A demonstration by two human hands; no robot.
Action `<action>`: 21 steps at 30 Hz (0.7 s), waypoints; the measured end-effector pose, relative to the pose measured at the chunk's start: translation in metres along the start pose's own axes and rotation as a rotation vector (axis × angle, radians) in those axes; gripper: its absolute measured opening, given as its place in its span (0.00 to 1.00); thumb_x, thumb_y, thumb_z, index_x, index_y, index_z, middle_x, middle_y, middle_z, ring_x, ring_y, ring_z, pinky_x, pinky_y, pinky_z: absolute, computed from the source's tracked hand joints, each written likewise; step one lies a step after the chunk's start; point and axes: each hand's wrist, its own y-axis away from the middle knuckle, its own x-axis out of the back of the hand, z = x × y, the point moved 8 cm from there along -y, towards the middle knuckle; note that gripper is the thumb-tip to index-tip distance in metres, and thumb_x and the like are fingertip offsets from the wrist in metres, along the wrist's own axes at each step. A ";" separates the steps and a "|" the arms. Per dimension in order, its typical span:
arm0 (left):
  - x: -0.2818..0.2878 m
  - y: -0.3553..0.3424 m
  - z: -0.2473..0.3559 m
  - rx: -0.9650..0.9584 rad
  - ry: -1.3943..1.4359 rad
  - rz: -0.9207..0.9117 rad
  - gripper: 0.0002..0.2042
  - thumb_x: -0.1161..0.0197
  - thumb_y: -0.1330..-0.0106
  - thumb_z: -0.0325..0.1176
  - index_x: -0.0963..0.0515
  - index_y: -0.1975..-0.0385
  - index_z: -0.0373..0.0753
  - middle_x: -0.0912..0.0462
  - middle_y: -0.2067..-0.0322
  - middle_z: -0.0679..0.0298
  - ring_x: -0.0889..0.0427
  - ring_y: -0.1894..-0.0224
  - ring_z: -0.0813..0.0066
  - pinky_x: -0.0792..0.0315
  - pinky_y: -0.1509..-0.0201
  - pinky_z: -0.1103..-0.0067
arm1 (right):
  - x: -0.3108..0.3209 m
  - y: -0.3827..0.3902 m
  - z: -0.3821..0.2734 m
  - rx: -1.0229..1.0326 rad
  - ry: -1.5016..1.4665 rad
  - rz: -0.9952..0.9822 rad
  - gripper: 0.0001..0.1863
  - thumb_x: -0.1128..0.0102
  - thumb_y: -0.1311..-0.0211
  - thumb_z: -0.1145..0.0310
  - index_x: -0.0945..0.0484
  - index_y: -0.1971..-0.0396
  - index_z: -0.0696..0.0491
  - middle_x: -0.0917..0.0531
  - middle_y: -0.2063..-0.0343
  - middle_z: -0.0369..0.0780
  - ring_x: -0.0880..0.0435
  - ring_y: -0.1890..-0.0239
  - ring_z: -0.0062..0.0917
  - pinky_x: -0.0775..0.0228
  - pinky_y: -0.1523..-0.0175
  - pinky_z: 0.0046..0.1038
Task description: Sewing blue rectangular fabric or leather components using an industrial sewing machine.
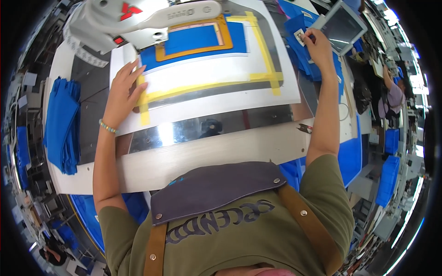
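My left hand lies with fingers spread at the left edge of a white sheet bordered with yellow tape. On that sheet is a blue fabric piece, with an orange-brown rectangular frame over it, under the sewing machine head. To the right, the thumb and fingers of my right hand are pinched at the edge of a small white label. The label lies over stacked blue fabric pieces; whether it is attached to one I cannot tell.
Folded blue fabric lies at the table's left. A screen panel stands at the far right, beyond my right hand. Small thread snips rest by my right forearm. Blue bins sit below the table edge. Another person is far right.
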 end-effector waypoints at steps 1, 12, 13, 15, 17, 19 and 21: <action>0.003 -0.003 -0.002 -0.012 -0.015 -0.006 0.23 0.34 0.28 0.33 0.22 0.33 0.40 0.27 0.28 0.54 0.32 0.25 0.51 0.39 0.22 0.64 | -0.005 -0.008 -0.019 0.034 -0.016 -0.075 0.08 0.31 0.31 0.65 0.18 0.63 0.53 0.17 0.73 0.39 0.22 0.72 0.25 0.29 0.62 0.27; -0.027 -0.072 -0.033 -0.098 -0.162 -0.011 0.20 0.42 0.22 0.41 0.17 0.42 0.33 0.25 0.35 0.46 0.35 0.29 0.43 0.40 0.24 0.57 | -0.165 -0.035 -0.241 0.273 -0.140 -0.447 0.12 0.36 0.33 0.68 0.10 0.53 0.48 0.10 0.56 0.42 0.11 0.53 0.35 0.20 0.47 0.36; -0.033 -0.075 -0.040 -0.022 -0.130 -0.031 0.20 0.44 0.21 0.42 0.16 0.42 0.33 0.25 0.35 0.46 0.35 0.30 0.43 0.40 0.24 0.58 | -0.171 -0.032 -0.258 0.368 -0.059 -0.416 0.12 0.36 0.34 0.68 0.10 0.53 0.47 0.09 0.55 0.42 0.11 0.51 0.35 0.20 0.45 0.37; -0.042 -0.079 -0.039 -0.050 -0.090 -0.025 0.21 0.47 0.19 0.46 0.15 0.42 0.39 0.24 0.36 0.46 0.35 0.31 0.43 0.41 0.23 0.59 | -0.177 -0.029 -0.275 0.462 0.022 -0.381 0.13 0.35 0.35 0.69 0.09 0.53 0.47 0.09 0.54 0.42 0.11 0.49 0.36 0.20 0.42 0.37; -0.051 -0.081 -0.045 0.037 0.022 -0.047 0.20 0.46 0.19 0.48 0.14 0.41 0.46 0.24 0.36 0.47 0.34 0.31 0.44 0.43 0.22 0.60 | -0.182 -0.021 -0.285 0.551 0.089 -0.380 0.12 0.34 0.36 0.71 0.09 0.55 0.47 0.09 0.54 0.42 0.11 0.49 0.37 0.20 0.41 0.38; -0.058 -0.083 -0.043 0.010 0.054 -0.075 0.19 0.46 0.20 0.49 0.14 0.40 0.52 0.24 0.35 0.48 0.34 0.32 0.45 0.43 0.21 0.60 | -0.185 -0.018 -0.284 0.562 0.117 -0.384 0.13 0.34 0.37 0.73 0.09 0.54 0.48 0.09 0.55 0.42 0.11 0.48 0.38 0.20 0.40 0.39; -0.063 -0.083 -0.049 0.074 0.031 -0.118 0.19 0.46 0.20 0.49 0.15 0.39 0.51 0.24 0.35 0.47 0.34 0.32 0.45 0.41 0.21 0.61 | -0.182 -0.014 -0.281 0.589 0.092 -0.327 0.14 0.34 0.35 0.71 0.09 0.52 0.49 0.10 0.50 0.41 0.12 0.46 0.38 0.21 0.38 0.40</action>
